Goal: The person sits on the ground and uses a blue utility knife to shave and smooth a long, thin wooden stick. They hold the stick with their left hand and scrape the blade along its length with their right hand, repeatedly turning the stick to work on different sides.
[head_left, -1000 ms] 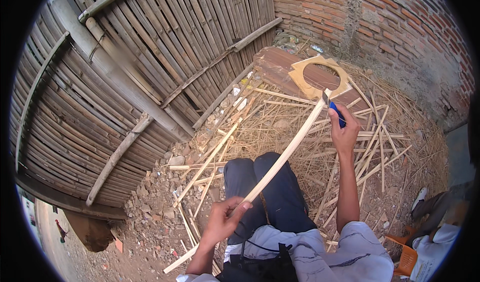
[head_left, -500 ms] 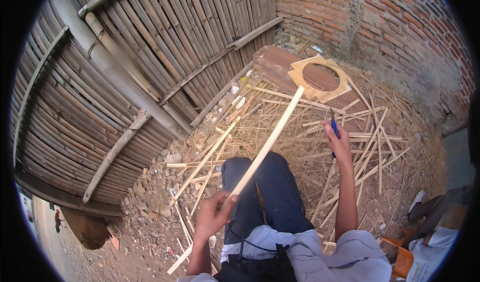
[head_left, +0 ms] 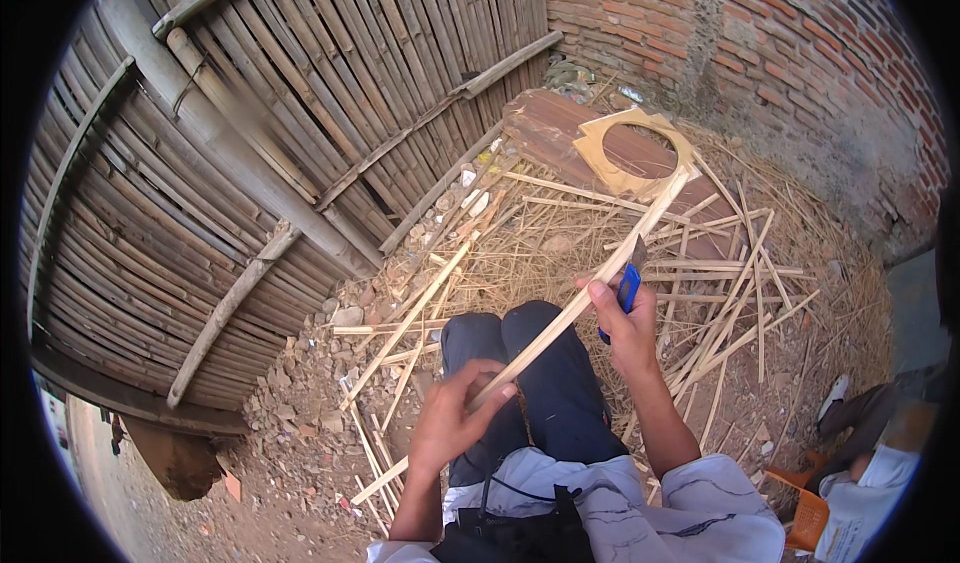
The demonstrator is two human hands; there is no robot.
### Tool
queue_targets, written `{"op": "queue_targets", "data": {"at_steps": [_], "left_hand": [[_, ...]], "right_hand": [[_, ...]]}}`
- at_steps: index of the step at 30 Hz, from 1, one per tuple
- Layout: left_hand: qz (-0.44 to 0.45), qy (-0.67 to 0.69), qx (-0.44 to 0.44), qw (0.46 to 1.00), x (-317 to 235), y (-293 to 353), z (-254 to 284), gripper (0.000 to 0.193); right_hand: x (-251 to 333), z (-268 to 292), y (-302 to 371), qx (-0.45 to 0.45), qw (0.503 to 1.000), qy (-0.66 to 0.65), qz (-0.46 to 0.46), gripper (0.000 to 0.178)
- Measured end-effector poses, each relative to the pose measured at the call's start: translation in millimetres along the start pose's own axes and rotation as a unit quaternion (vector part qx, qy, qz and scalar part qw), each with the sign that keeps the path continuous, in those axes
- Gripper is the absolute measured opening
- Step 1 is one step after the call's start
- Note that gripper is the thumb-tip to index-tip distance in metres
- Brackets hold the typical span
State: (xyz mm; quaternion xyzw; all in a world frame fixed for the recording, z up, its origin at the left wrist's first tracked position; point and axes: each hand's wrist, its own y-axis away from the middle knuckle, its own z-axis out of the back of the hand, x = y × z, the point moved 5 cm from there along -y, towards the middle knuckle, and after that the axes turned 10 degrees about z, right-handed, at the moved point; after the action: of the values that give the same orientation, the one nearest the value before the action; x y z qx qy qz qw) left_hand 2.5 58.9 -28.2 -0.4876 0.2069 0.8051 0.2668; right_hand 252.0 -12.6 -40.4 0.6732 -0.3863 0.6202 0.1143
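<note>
Wooden strip (head_left: 546, 338), long axis slanting forward-right, blue knife (head_left: 628, 288), blade forward

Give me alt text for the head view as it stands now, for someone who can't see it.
A left hand holds a long pale strip slanting forward, while the right hand, gripping a blue cutter, rests its thumb on it farther up. Beyond, a notched tan piece with a round hole lies on a brown board, near scattered strips.
</note>
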Motion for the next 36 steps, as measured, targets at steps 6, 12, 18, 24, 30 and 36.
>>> {"op": "queue_targets", "data": {"at_steps": [6, 12, 18, 24, 30, 36], "left_hand": [[0.040, 0.065, 0.036, 0.996, -4.7, -9.8, -5.0, 0.021], [-0.006, 0.054, -0.026, 0.998, -32.6, -6.4, -1.3, 0.016], [-0.052, 0.050, -0.073, 0.995, -49.1, -3.6, -0.7, 0.018], [-0.051, 0.087, -0.057, 0.993, -55.3, 0.0, 0.0, 0.026], [-0.041, 0.131, -0.054, 0.989, -46.4, 0.0, -0.9, 0.027], [-0.020, 0.156, -0.031, 0.987, -51.1, 2.9, -9.2, 0.018]], "right_hand": [[6.3, -4.7, 14.0, 0.036, 0.999, 0.002, -0.023, 0.032], [28.9, -7.2, 10.0, 0.026, 0.988, 0.005, 0.152, 0.030], [35.6, -5.1, 26.0, 0.098, 0.943, 0.189, 0.256, 0.031], [50.1, -6.3, 25.7, 0.063, 0.923, 0.238, 0.297, 0.031], [60.2, -14.5, 31.6, 0.108, 0.881, 0.299, 0.352, 0.031], [61.8, -25.3, 39.0, 0.131, 0.858, 0.312, 0.386, 0.032]]}}
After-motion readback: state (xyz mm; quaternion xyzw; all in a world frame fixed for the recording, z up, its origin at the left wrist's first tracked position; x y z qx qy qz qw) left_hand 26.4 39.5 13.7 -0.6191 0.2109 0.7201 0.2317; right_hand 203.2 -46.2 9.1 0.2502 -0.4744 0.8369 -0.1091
